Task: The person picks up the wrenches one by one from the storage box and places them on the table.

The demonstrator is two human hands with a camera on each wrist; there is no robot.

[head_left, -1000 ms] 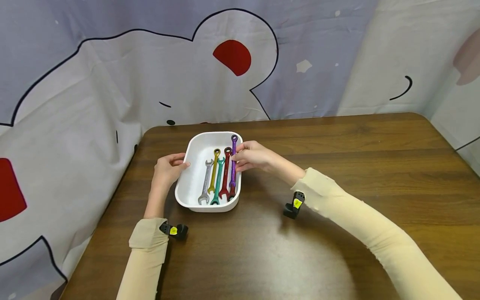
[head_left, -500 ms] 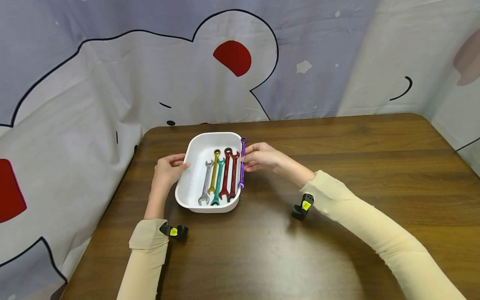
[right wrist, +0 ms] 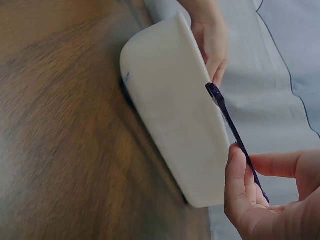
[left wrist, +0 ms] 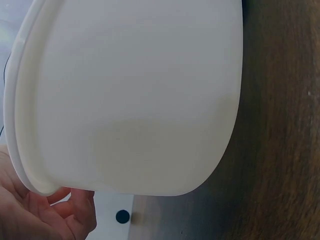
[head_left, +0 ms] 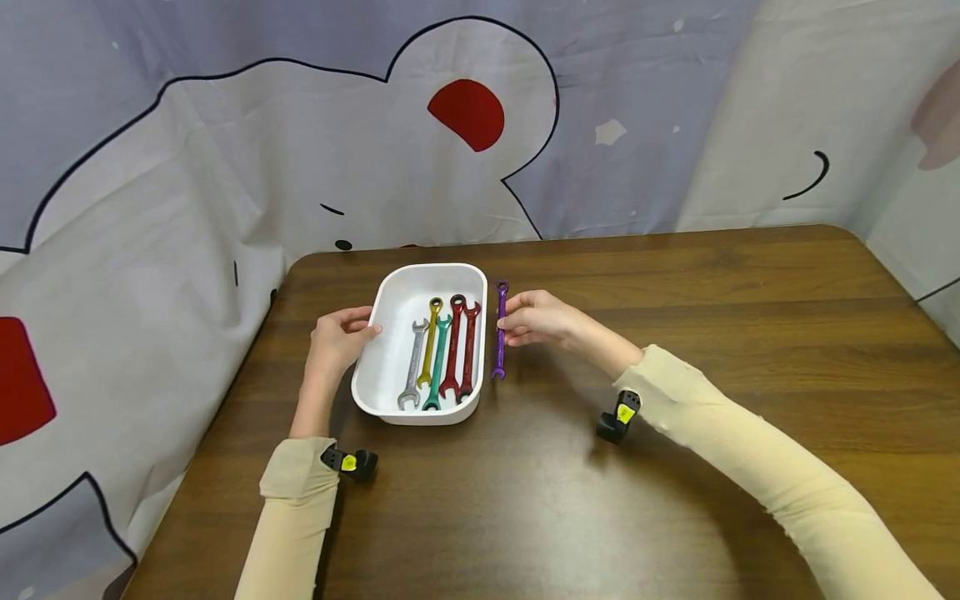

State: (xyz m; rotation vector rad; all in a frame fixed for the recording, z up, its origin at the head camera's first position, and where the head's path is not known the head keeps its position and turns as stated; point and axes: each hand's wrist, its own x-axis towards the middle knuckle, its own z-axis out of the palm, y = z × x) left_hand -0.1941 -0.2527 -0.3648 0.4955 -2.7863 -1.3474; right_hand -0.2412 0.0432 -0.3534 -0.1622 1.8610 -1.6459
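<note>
Purple wrench, head view: since the frame half a second ago, the purple wrench (head_left: pixel 501 329) has moved off the white tray's right rim and now stands just beside it, above the tabletop (head_left: pixel 675 292), ring end away from you.
Right hand, head view: your right hand (head_left: pixel 542 321) has travelled with it, pinching the shaft near its middle, probably so that neither end tips.
Left hand, head view: your left hand (head_left: pixel 336 340) grips the opposite side of the white tray (head_left: pixel 385 358), likely to steady it.
Wrenches inside, head view: silver wrench (head_left: pixel 412 367), gold wrench (head_left: pixel 430 343), green wrench (head_left: pixel 438 363) and two red wrenches (head_left: pixel 453 346) lie nearly parallel in the tray's right part, an order that perhaps keeps each easy to pick out.
Tray wall, left wrist view: the outer wall fills most of the picture; your fingers curl at the rim, a hold that looks braced rather than lifting, though the tray's underside is hidden.
Thumb and fingers, right wrist view: you pinch the purple wrench between them, its shaft slanting near rim height, apparently to keep it clear of the wall.
</note>
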